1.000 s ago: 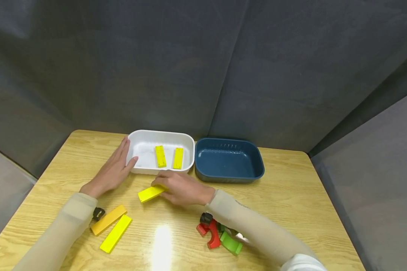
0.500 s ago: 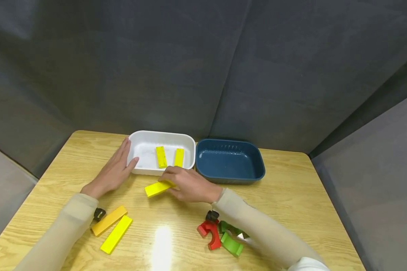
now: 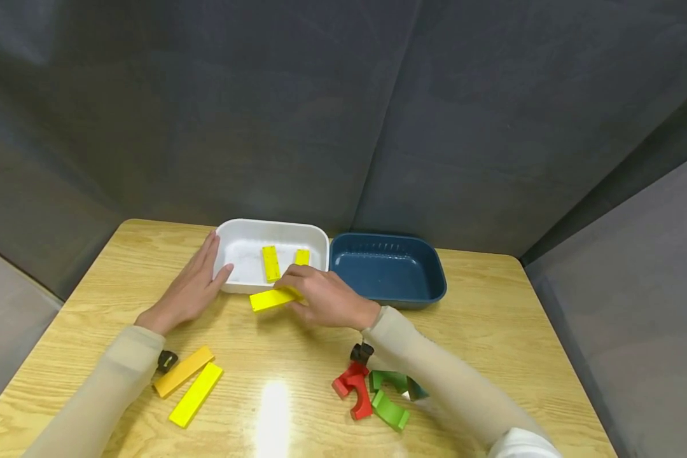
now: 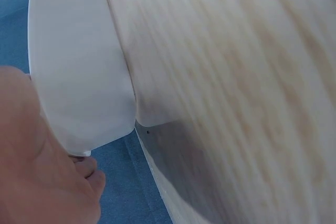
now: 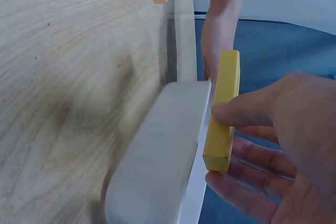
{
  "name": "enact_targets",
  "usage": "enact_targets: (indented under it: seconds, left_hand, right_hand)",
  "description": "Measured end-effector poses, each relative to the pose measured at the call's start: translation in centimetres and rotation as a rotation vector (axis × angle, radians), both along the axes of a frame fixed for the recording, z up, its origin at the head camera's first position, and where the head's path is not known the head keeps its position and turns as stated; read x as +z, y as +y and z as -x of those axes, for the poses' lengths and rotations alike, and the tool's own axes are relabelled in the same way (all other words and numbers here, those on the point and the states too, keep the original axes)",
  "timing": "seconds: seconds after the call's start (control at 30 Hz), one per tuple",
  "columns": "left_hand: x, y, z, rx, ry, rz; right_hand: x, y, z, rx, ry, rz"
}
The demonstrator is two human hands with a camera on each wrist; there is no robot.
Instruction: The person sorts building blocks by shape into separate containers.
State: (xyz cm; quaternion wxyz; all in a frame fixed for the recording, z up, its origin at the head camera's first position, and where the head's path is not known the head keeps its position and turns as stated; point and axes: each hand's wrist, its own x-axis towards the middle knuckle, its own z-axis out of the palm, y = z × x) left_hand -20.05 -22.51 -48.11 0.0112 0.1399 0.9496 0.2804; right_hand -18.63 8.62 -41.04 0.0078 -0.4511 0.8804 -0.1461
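With my left hand (image 3: 191,287) lying flat against the white tray (image 3: 237,225) to steady it, my right hand (image 3: 326,299) pinches the yellow block (image 3: 272,299) at the near rim, so I should lift it clear before letting go.

No text, label, brand, number or sign can be read in any view. The yellow blocks, both tubs and the counter show plain surfaces, and the small black piece by the left sleeve is too small to make out.
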Motion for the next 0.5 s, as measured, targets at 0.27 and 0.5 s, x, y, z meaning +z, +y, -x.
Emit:
enact_targets:
  seconds: [0.27, 0.5]
  left_hand:
    - [0.1, 0.0, -0.1, -0.007, 0.003, -0.009]
    - [0.1, 0.2, 0.1, -0.004, -0.005, 0.0]
  right_hand:
    - [0.6, 0.3, 0.9, -0.044, 0.021, 0.011]
    - [1.2, 0.4, 1.6, -0.097, 0.027, 0.032]
